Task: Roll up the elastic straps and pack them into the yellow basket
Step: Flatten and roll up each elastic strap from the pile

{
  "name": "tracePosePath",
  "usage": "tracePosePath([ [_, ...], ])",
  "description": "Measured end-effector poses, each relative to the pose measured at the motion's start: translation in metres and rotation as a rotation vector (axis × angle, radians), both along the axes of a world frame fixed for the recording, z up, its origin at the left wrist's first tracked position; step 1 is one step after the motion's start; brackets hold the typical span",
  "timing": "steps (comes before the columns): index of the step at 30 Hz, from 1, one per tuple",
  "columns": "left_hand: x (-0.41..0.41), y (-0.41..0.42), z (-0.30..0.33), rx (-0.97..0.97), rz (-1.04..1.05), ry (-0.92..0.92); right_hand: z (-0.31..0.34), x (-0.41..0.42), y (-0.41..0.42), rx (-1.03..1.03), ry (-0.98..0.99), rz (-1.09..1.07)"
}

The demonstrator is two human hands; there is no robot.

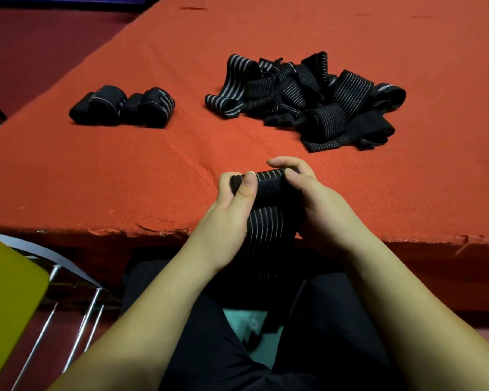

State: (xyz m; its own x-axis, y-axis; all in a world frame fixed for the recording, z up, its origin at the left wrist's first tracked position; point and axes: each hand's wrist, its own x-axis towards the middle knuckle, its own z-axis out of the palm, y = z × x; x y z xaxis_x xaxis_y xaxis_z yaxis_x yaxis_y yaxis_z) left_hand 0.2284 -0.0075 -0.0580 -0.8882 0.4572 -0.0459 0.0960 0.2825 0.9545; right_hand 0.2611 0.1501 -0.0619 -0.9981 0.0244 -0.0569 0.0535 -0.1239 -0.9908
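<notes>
We hold a black strap [268, 190] with pale stripes at the near edge of the red worktop [124, 170], partly wound into a roll at its top. Its loose tail hangs down over the edge toward our lap. Our left hand [232, 210] has its grip clamped on the left end of the roll, thumb lying across the top and fingers curled around behind. Our right hand [314, 201] has its grip clamped on the right end, thumb pressing the top and the forefinger hooked over the far side.

Farther out on the worktop, to the right, lies a pile [308, 100] of loose straps, tangled and overlapping. To the left of it, well apart, sit the rolls [122, 107], finished and set in a short row touching one another.

At the near left, below the worktop's edge, we see a yellow surface [9, 303] with thin metal rods [82, 328] beside it; we cannot tell whether it is the basket. Between our forearms, dark trousers [336, 320] and a patch of teal [246, 323] show.
</notes>
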Motion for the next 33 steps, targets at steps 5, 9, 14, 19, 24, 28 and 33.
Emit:
tracePosePath([
  [5, -0.006, -0.001, -0.004, 0.139, 0.012, 0.000, -0.003, -0.002, 0.006, 0.033, -0.012, 0.008],
  [9, -0.012, 0.000, -0.010, 0.234, 0.013, 0.001, -0.001, -0.001, 0.005, -0.096, -0.061, 0.011],
  [14, -0.017, -0.003, -0.011, 0.204, -0.009, 0.063, -0.002, 0.002, 0.009, -0.078, -0.056, 0.059],
  [19, -0.015, 0.002, -0.012, 0.414, -0.019, -0.238, -0.004, 0.000, 0.011, -0.134, 0.027, 0.096],
  [24, -0.013, 0.007, -0.010, 0.551, 0.034, -0.445, -0.009, 0.000, 0.007, -0.102, 0.068, 0.047],
  [28, -0.013, 0.008, -0.010, 0.538, 0.052, -0.435, -0.012, -0.002, 0.004, -0.051, 0.057, 0.039],
  [33, -0.014, 0.006, -0.011, 0.557, 0.030, -0.390, -0.013, -0.007, 0.001, -0.098, 0.006, 0.000],
])
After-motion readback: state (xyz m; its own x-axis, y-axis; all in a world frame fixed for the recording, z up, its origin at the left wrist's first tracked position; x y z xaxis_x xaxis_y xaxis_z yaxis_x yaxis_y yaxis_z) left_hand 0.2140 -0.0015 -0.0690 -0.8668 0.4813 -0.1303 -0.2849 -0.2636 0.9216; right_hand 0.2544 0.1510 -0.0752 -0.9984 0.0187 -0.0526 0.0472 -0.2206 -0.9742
